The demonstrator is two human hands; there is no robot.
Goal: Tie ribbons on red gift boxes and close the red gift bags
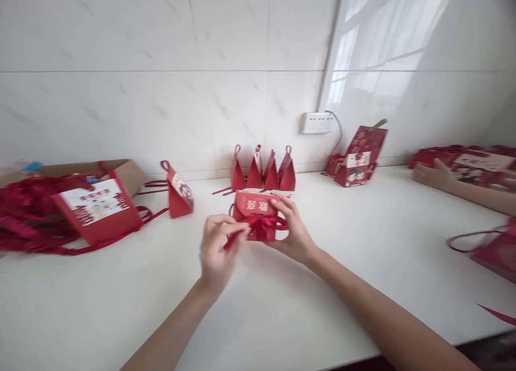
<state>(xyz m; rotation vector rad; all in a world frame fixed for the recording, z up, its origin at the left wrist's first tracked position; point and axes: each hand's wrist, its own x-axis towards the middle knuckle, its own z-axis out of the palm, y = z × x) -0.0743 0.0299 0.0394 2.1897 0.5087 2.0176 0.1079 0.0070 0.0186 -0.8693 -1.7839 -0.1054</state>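
Near edge of bench: a loose strip of dark red ribbon lies at the far right, its end cut off by my view.

Mid-bench, in front of the person: small red box, flap with pale lettering facing up, ribbon bow across its front. Left hand: fingertips together, clamped on a tail of the bow, out to the box's left; a pinch suits something so thin. Right hand: clamped on the box's right side, fingers over the upper corner, thumb at the lower edge. Likely reason: it braces the box against any pull from the left, and leaves the bow's front uncovered.

Right side: red bag with a cord loop, partly out of view.

Left side: printed red bag leans on a heap of ribbon by an open carton; supply seems within left reach. One pointed box stands apart.

Farther: four pointed boxes in a row near the wall, upright, probably set back to free working room. Taller printed package tilts below a power strip. Far right, another person's hand rests at a pile of red packages.
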